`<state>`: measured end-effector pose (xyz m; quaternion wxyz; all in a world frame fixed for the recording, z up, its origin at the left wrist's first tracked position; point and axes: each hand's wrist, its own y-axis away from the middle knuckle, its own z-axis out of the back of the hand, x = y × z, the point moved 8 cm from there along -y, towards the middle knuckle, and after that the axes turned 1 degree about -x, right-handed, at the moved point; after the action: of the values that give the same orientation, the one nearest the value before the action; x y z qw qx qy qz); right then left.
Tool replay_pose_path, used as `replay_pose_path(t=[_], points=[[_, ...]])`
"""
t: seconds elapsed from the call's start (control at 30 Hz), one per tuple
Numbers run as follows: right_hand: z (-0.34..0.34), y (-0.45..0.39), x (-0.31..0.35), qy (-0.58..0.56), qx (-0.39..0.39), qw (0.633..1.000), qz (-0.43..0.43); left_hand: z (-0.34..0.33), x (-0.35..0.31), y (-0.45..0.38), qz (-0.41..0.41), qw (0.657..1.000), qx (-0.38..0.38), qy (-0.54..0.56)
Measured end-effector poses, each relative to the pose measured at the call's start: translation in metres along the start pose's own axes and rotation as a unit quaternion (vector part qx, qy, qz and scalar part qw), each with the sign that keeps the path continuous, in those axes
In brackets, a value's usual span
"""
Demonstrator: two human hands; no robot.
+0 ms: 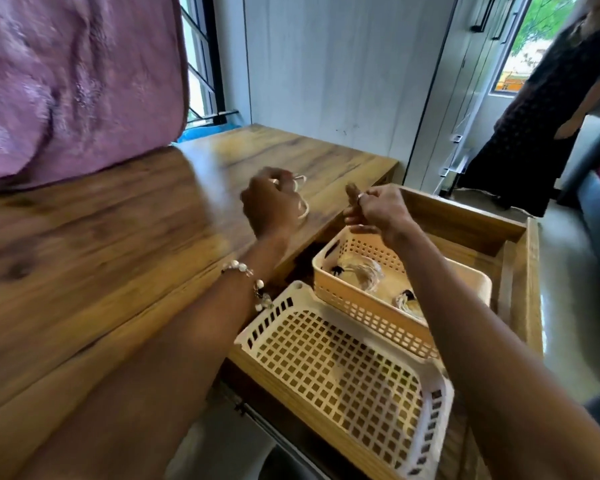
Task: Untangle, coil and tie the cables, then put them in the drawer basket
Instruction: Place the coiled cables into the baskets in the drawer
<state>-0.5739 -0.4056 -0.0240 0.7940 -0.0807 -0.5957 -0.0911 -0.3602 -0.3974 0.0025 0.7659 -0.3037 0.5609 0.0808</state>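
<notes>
hands (pixel 323 207) over open drawer (pixel 520 271)

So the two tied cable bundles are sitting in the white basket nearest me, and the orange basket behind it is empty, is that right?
Not quite. The head view shows the baskets reversed: the two tied cable bundles lie in the orange basket, further back in the drawer, and the white basket nearest you holds nothing I can see. The left hand is holding a white cable above the table.
</notes>
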Motion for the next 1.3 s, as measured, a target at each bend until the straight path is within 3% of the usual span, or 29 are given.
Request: replay_pose_path(t=[0.1,0.2,0.27,0.4,0.47,0.67,0.87,1.07,1.3], points=[[-0.036,-0.025,-0.001,-0.043,-0.022,0.998,-0.049,0.023,0.045,-0.041,0.17,0.984,-0.052,-0.019],[-0.067,-0.043,0.004,-0.027,-0.036,0.996,-0.072,0.006,0.087,-0.058,0.286,0.957,0.047,0.017],[-0.083,-0.046,0.007,-0.017,-0.028,0.996,-0.087,-0.007,0.088,-0.055,0.285,0.952,0.104,0.051],[-0.099,-0.042,0.016,0.033,-0.039,0.996,-0.079,-0.006,0.071,-0.047,0.263,0.957,0.114,0.045],[-0.099,-0.043,0.015,0.008,-0.055,0.996,-0.072,-0.006,0.074,-0.047,0.276,0.952,0.114,0.064],[-0.095,-0.021,0.007,-0.105,0.007,0.986,-0.13,0.001,0.074,-0.033,0.307,0.935,0.138,0.113],[-0.057,0.039,0.019,-0.126,0.069,0.984,-0.102,0.021,0.05,0.009,0.31,0.925,0.197,0.094],[-0.009,0.11,-0.012,-0.131,0.089,0.98,-0.117,0.04,0.037,0.08,0.293,0.911,0.284,0.057],[0.004,0.173,-0.073,-0.07,0.152,0.967,-0.194,0.04,0.071,0.135,0.224,0.891,0.376,-0.12]])
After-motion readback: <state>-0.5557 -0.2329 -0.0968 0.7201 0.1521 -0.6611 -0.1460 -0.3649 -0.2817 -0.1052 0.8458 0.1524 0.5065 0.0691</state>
